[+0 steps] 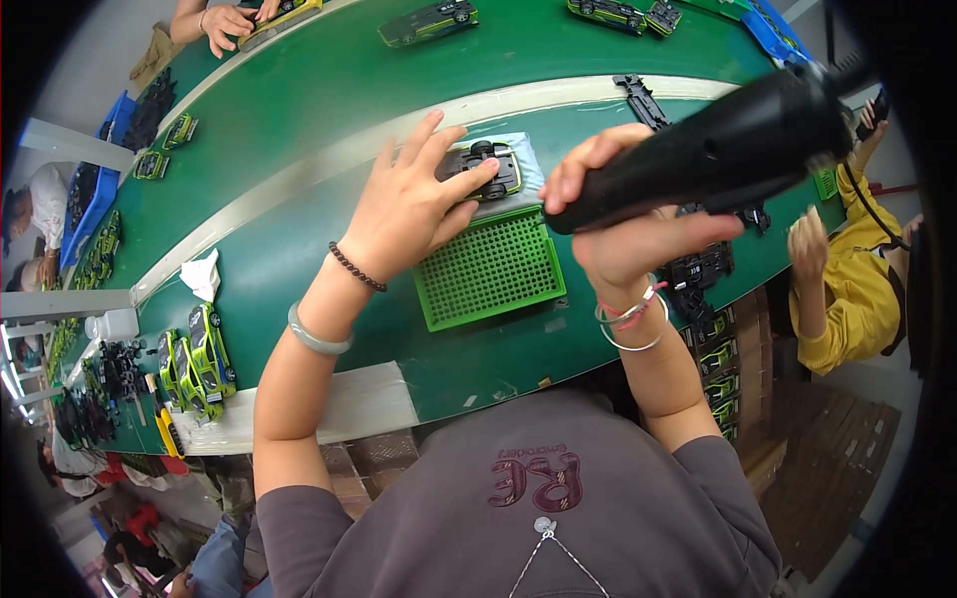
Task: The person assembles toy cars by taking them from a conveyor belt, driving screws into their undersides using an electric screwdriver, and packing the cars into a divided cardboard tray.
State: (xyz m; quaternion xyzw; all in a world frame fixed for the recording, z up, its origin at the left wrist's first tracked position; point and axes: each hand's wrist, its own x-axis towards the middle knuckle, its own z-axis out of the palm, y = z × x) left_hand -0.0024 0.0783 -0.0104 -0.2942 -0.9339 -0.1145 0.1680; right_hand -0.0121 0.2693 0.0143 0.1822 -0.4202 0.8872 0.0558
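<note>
Toy car chassis beside, apparently touching, green tray

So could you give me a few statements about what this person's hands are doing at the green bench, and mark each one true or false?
1. The left hand presses on an upturned toy car chassis. True.
2. The right hand is empty. False: it grips a black power tool.
3. The green perforated tray lies nearer the person than the chassis. True.
4. The finished green toy cars stand to the person's right. False: they stand to the left.
</note>
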